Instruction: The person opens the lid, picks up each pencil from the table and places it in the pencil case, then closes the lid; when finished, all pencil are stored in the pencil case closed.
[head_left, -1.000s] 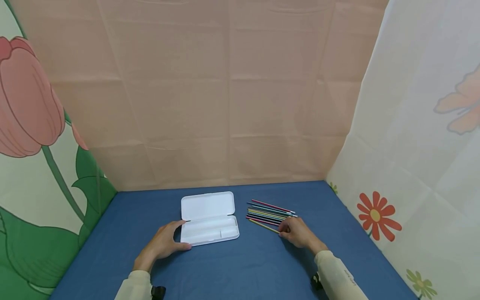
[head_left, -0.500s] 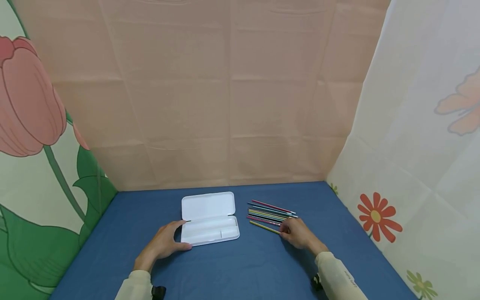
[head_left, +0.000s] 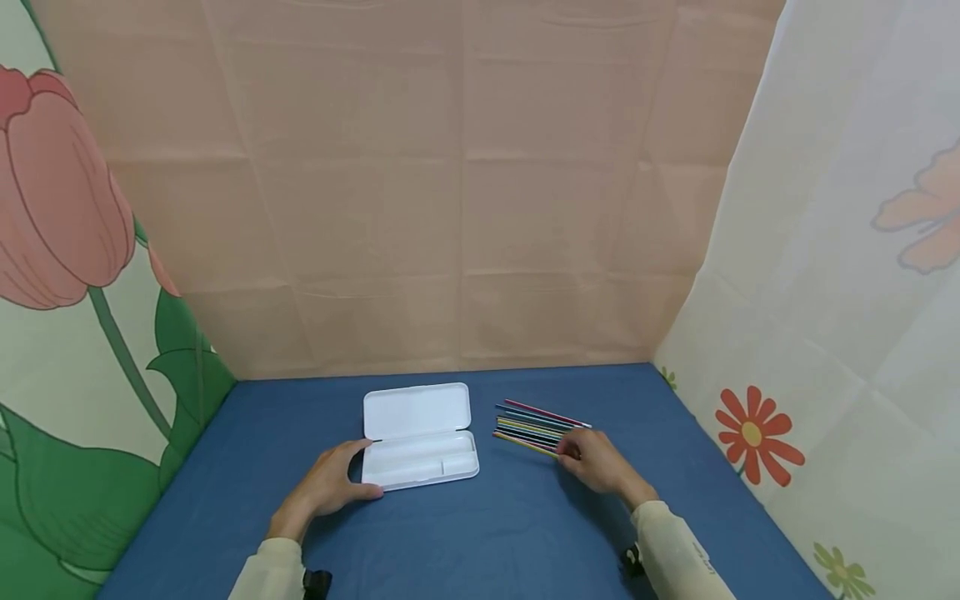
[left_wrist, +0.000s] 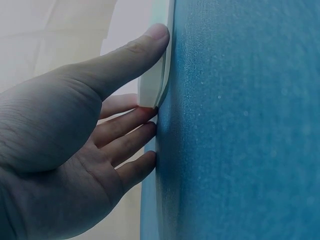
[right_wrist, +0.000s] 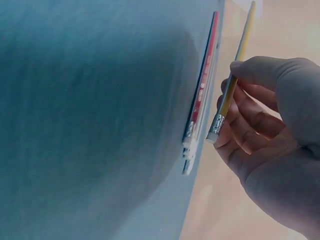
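Note:
A white pencil case [head_left: 405,473] lies unfolded on the blue cloth, its lid [head_left: 417,412] leaning away at the back. My left hand [head_left: 324,485] grips the case's left end, thumb on the front edge and index fingertip near the hinge. The left wrist view has the thumb along the case's side wall [left_wrist: 149,92]. Between thumb and fingers my right hand [head_left: 598,467] pinches a yellow pencil [right_wrist: 244,42] near its eraser end. That pencil is lifted off the cloth beside several other pencils [head_left: 543,410]; a red pencil [right_wrist: 204,80] is nearest in the right wrist view.
Inside the case, a low divider [head_left: 442,467] splits the tray. A tan sheet [head_left: 457,208] hangs behind the table, with a tulip-printed sheet [head_left: 67,192] at left and a flower-printed white sheet [head_left: 810,333] at right.
The yellow pencil has risen from the cloth and now overlaps the nearer pencils in the head view. My right hand has moved slightly up with it; my left hand stays at the case.

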